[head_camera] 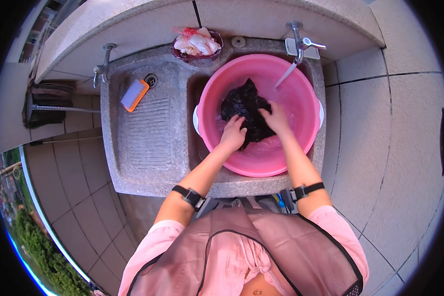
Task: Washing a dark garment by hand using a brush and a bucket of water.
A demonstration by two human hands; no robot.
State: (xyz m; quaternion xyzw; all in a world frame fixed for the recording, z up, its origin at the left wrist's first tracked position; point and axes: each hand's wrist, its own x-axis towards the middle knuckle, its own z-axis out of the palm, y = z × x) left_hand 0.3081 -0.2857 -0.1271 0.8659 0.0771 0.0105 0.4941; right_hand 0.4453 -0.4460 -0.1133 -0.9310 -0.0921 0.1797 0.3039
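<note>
A dark, wet cloth (248, 107) lies bunched in shallow water inside a pink plastic basin (259, 168). My left hand (234, 134) rests on the cloth's near left part, its fingers bent and slightly apart. On the other side, my right hand (276, 117) touches the right edge with its fingertips at the fabric. Whether either hand grips the cloth is hidden by the folds. Water (285, 75) runs from the right metal tap (299, 48) into the far right of the basin.
The basin sits in the right bowl of a stone sink (148, 187). An orange-backed scrubbing brush (135, 95) lies on the left washboard side by a drain (151, 80). Behind stand a second tap (103, 68) and a dark bowl (197, 56) holding white and red items.
</note>
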